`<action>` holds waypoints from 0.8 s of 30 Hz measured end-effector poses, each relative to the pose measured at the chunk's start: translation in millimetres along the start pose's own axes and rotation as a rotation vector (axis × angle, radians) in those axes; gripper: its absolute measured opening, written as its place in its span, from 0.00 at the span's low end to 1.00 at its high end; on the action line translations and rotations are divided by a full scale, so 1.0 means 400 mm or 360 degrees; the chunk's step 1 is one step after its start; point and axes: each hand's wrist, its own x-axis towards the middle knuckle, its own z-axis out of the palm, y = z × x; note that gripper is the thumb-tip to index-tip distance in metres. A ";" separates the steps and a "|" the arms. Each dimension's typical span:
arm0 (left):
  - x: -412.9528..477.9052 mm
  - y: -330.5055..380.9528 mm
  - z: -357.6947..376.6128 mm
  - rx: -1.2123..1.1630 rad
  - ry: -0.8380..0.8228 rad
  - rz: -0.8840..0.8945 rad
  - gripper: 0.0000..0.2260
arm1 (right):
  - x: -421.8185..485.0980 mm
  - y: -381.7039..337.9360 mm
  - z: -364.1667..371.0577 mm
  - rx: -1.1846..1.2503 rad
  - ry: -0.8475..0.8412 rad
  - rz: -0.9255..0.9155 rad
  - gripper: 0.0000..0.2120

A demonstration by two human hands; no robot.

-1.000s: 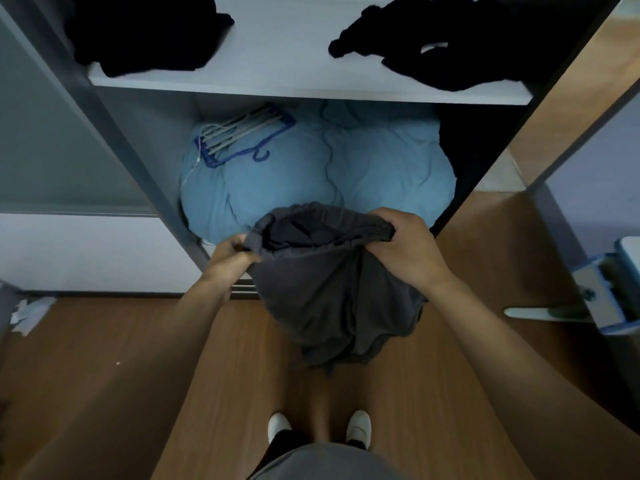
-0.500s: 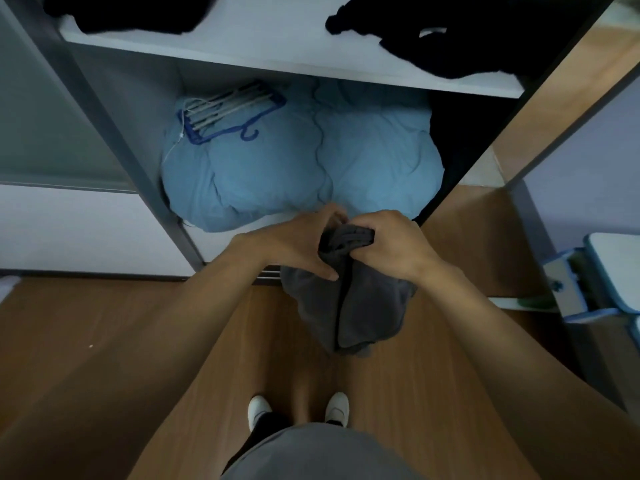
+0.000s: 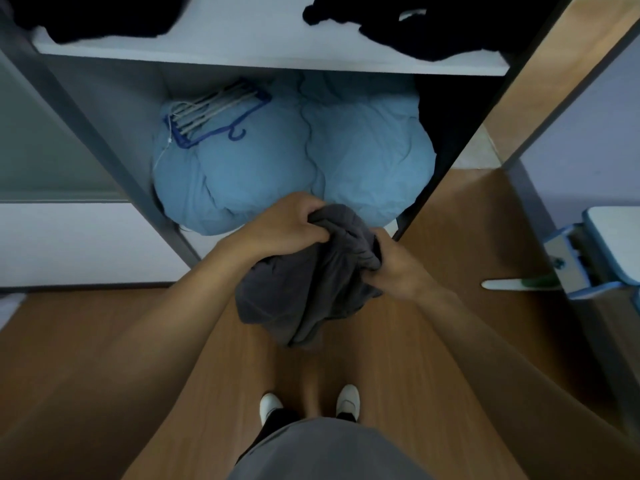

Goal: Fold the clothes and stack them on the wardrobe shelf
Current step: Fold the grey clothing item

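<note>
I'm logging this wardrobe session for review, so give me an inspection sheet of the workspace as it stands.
Surface: white wardrobe shelf, with clothes at both ends.
Job's things: grey garment, bunched and hanging above the floor; left black pile and right black pile lie on the shelf, and the right one looks loose rather than folded.
Clutter: blue bedding bundle fills the compartment under the shelf; hangers rest on it.
Grippers: left hand and right hand both grip the garment's upper part.
Cables: nothing seen.
Surroundings: wooden floor; white shoes.
</note>
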 end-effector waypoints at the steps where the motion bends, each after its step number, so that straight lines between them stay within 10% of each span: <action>1: -0.008 0.000 -0.007 0.0010 -0.0006 -0.0026 0.01 | -0.001 0.007 0.016 0.0022 0.0051 0.0004 0.30; 7: -0.042 -0.053 -0.045 0.0346 0.0097 -0.0282 0.03 | 0.007 -0.002 0.031 0.0074 0.0387 0.0054 0.10; 15: -0.072 -0.141 -0.002 0.0874 -0.0128 -0.0567 0.12 | 0.012 -0.096 -0.003 0.0192 0.0440 -0.0048 0.09; 24: -0.059 -0.107 0.025 -0.0483 0.0203 -0.0915 0.09 | 0.004 -0.101 -0.040 -0.0187 0.0229 0.0083 0.06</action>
